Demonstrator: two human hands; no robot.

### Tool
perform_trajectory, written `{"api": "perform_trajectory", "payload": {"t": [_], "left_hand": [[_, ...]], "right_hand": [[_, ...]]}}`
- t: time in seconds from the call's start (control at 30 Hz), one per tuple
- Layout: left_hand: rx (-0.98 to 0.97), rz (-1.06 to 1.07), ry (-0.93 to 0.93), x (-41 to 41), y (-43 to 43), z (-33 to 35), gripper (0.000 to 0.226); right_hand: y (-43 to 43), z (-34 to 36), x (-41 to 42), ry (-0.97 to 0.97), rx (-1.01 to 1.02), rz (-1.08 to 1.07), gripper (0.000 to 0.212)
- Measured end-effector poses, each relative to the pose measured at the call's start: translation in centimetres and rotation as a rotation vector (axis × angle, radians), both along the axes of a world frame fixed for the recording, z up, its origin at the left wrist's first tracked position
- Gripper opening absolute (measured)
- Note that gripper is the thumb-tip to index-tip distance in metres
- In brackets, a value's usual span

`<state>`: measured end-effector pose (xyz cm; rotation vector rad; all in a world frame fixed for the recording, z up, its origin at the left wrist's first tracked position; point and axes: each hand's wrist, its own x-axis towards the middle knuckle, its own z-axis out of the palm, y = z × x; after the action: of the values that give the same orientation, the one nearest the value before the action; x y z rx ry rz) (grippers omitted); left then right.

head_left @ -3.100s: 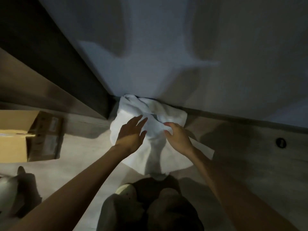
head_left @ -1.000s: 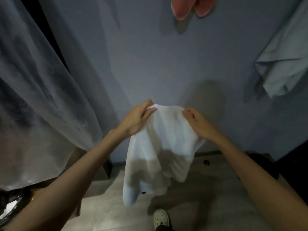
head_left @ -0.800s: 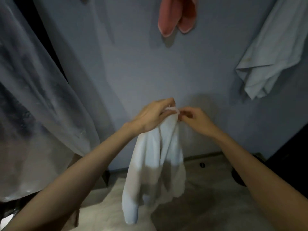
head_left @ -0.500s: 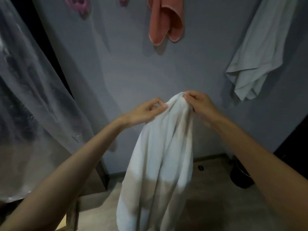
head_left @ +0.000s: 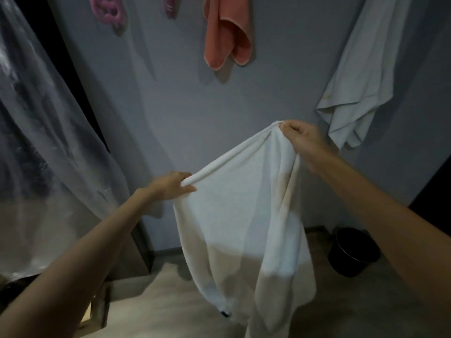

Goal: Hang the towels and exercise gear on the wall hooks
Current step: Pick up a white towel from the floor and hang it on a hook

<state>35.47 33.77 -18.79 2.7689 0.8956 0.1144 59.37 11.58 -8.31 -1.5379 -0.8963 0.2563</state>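
Note:
I hold a white towel (head_left: 244,215) spread in front of a grey-blue wall (head_left: 175,113). My left hand (head_left: 170,186) pinches its rolled top edge low on the left. My right hand (head_left: 302,140) grips the other end of that edge, higher and further right. The cloth hangs down from both hands toward the floor. On the wall above hang a salmon-pink towel (head_left: 225,32), a pale grey towel (head_left: 361,76) at the right, and pink exercise gear (head_left: 107,8) at the top left. The hooks themselves are out of view.
A clear plastic sheet (head_left: 44,152) hangs along the left side over a dark opening. A black bucket (head_left: 353,252) stands on the floor at the right by the wall. A cardboard box edge (head_left: 97,308) shows at the lower left.
I lifted the towel off the floor and stood up. In the last half second my hands moved apart, the left down and left, stretching the top edge out.

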Motion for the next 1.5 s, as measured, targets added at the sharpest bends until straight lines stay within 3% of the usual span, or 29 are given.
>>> {"api": "perform_trajectory", "payload": {"t": [0.17, 0.27, 0.33, 0.47, 0.67, 0.93, 1.1, 1.2, 1.5], "left_hand": [[0.030, 0.145, -0.041, 0.9, -0.7, 0.5, 0.025], [-0.049, 0.054, -0.081, 3.4, -2.7, 2.1, 0.029], [-0.187, -0.047, -0.203, 5.6, -5.2, 3.6, 0.024], [-0.387, -0.214, -0.461, 9.8, -9.8, 6.9, 0.043], [-0.374, -0.155, -0.757, 14.0, -12.7, 11.7, 0.024], [-0.362, -0.101, -1.041, 19.6, -13.5, 18.8, 0.023], [-0.374, -0.131, -1.079, 23.3, -13.9, 23.5, 0.022], [-0.413, -0.123, -1.123, 25.7, -12.9, 26.0, 0.026], [-0.372, -0.205, -1.134, 35.3, -6.9, 33.5, 0.028]], "right_hand": [[-1.2, 0.4, -0.4, -0.087, -0.033, 0.118, 0.016], [-1.7, 1.0, -0.2, -0.120, -0.022, 0.138, 0.021], [-1.6, 1.4, -0.2, -0.139, -0.009, 0.133, 0.023], [-1.1, 2.6, 0.0, -0.165, -0.012, 0.115, 0.022], [-1.8, 5.3, 2.4, -0.142, 0.080, 0.019, 0.020], [-2.8, 9.5, 7.0, -0.181, 0.149, -0.023, 0.011], [-3.3, 11.6, 9.8, -0.080, 0.075, 0.126, 0.022], [-2.7, 13.1, 12.4, -0.098, 0.060, 0.161, 0.016], [3.1, 21.0, 22.4, -0.236, 0.408, -0.046, 0.012]]}}
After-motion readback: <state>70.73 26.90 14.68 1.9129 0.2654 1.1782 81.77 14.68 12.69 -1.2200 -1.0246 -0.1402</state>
